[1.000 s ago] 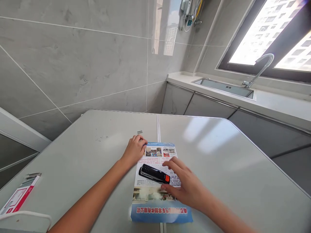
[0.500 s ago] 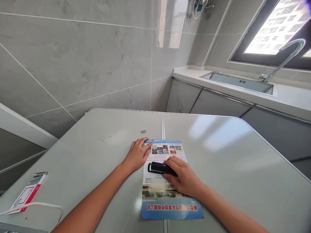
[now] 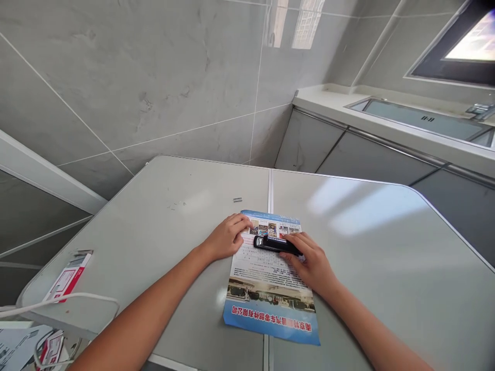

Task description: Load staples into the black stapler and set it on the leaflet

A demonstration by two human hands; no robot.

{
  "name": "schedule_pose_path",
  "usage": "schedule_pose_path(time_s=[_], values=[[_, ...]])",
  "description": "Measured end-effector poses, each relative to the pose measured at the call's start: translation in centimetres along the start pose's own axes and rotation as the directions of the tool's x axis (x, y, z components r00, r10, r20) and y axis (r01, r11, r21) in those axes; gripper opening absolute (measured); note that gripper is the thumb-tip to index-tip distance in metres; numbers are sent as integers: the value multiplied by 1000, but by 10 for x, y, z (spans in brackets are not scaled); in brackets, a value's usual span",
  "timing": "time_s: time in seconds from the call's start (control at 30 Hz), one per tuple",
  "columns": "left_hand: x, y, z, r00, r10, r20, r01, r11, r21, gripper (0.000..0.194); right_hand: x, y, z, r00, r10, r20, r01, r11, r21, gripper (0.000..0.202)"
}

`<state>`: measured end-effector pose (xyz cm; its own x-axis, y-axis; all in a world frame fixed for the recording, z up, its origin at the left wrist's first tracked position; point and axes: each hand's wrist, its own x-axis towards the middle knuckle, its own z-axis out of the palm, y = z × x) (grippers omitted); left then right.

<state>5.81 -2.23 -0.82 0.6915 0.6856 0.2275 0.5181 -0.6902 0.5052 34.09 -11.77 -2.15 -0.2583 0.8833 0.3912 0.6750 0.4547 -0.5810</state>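
Observation:
A printed leaflet [image 3: 270, 322] with blue ends and small pictures lies on the table, its lettering upside down to me. My left hand [image 3: 229, 236] holds its far left edge, fingers curled over the paper and thumb at the side. In my right hand [image 3: 311, 260] is a black stapler [image 3: 273, 244], gripped round its right end. It lies across the upper part of the leaflet, its head pointing left toward my left hand. Whether paper sits between its jaws, I cannot tell. Beyond the leaflet are two short strips of staples [image 3: 237, 200].
The pale table [image 3: 367, 288] has a seam down its middle. At its left edge lie a red-and-white box [image 3: 71, 275] and a white cable [image 3: 85, 295]. Papers [image 3: 23, 345] show below the left edge. A counter with a sink [image 3: 421, 118] stands behind, right.
The stapler in my right hand has moved away from me, up the leaflet toward its far end. My left hand's fingers have drawn in at the edge. The view has tilted down.

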Motion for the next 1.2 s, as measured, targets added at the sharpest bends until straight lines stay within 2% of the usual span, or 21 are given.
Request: schedule_pose_path(time_s=[0.1,0.2,0.33,0.47,0.57,0.7,0.8,0.9,1.03,1.2], values=[[-2,2,-8,992,47,120,-43,998,-42,69,3,-1,2,1000,18,6,-18,1000,5,27],[-1,1,-13,981,77,177,-71,997,-39,69,7,-2,4,999,33,-1,-33,999,5,24],[1,-3,-10,979,103,177,-96,994,-50,46,6,-3,5,996,92,-22,-92,996,21,24],[-1,-5,-5,981,112,155,-109,994,-25,28,3,-5,6,976,200,-89,-185,972,145,33],[-2,-4,-3,983,118,139,-118,993,-10,25,3,-7,5,977,193,-89,-171,963,206,29],[-1,-4,-1,982,134,133,-138,990,17,33,5,-8,-2,983,133,-123,-108,975,194,20],[1,-3,1,987,113,117,-120,992,48,30,5,-9,-8,963,73,-259,-40,991,129,18],[2,-3,2,989,93,116,-93,996,-1,27,5,-9,-11,908,105,-406,-76,993,88,40],[5,-4,-1,990,22,139,-6,994,-113,26,4,-11,-9,899,147,-412,-107,987,119,46],[7,-5,-1,985,-24,174,41,995,-96,29,4,-10,-8,888,174,-426,-129,983,133,45]])
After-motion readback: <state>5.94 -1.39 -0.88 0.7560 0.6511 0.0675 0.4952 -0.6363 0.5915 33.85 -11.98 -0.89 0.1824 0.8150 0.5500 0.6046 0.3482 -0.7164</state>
